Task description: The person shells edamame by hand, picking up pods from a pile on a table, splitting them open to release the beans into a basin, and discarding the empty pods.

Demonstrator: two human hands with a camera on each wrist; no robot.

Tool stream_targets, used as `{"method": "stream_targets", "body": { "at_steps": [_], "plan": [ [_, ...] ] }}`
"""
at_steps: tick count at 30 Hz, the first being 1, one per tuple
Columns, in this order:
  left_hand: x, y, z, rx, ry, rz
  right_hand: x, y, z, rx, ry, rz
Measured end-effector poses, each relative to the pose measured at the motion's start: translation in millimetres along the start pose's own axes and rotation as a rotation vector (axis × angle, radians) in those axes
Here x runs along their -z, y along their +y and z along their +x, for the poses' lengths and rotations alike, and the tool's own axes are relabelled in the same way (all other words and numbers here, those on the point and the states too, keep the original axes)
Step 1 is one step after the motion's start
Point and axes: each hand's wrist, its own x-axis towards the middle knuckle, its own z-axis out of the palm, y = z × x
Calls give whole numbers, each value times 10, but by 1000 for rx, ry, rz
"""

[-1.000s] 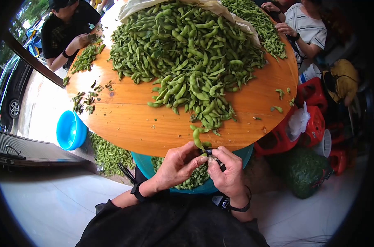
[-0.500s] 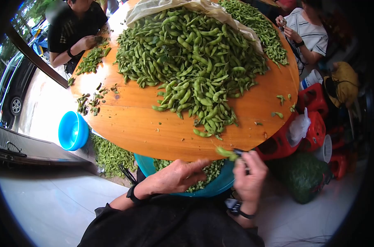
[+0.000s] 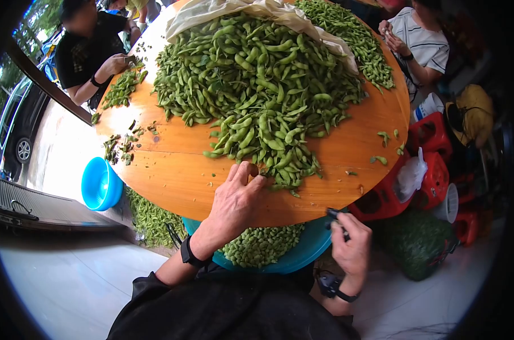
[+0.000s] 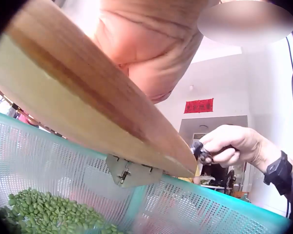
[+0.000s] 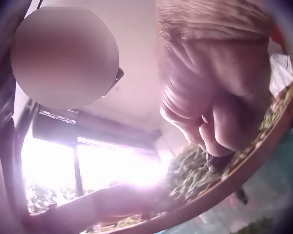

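Note:
Green edamame pods (image 3: pixel 257 73) are heaped on the round wooden table (image 3: pixel 177 187). At the near edge of the heap is my left hand (image 3: pixel 234 198), back upward, fingers bent down among the pods; its fingertips are hidden, so I cannot tell whether a pod is pinched. My right hand (image 3: pixel 352 249) is off the table's near right edge, gripping a small black tool (image 3: pixel 332 214); in the left wrist view the dark tool (image 4: pixel 201 152) pokes out beyond the fingers. Below the table edge, a teal basket (image 3: pixel 302 258) contains shelled green beans (image 3: pixel 259 246).
A blue basin (image 3: pixel 101 184) stands at left beside pods on the floor (image 3: pixel 152 218). Red stools (image 3: pixel 429 170) and a filled green bag (image 3: pixel 412 243) are at right. Two people sit across the table, one at left (image 3: pixel 90 51), one at right (image 3: pixel 421 48).
Both hands were together at a pod over the basket, then the right hand moved right with pod and tool. Now that pod is gone from view, and my left hand has reached forward to the heap.

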Motion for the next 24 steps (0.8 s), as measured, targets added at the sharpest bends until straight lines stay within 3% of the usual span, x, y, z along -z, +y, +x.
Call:
{"method": "stream_targets", "body": {
  "at_steps": [5,7,9,12,18,20,21,22,23,24],
  "plan": [
    [74,-11,-88,-44,76,-105,-531,-176,164,-143,-89,443],
    [126,25,-150,256,-67,-609,-602,-223,188,-226,-115,585],
    [125,31,-206,282,-100,-690,-625,-266,225,-338,-239,1030],
    [118,74,-239,312,-151,-728,-610,-312,264,-358,-306,1075],
    [24,27,-309,274,-64,-786,-620,-280,285,-307,-321,1007],
    [35,-5,-331,539,-241,-1395,-611,-265,277,-263,-321,1027],
    [31,0,-333,540,-242,-1396,-602,-254,274,-216,-319,1046],
    [30,9,-331,608,-278,-1599,-584,-238,276,-218,-319,1045],
    [27,20,-333,676,-312,-1802,-562,-220,278,-258,-354,1166],
    [-2,28,-347,677,-311,-1803,-549,-212,281,-297,-391,1286]
  ]
}}
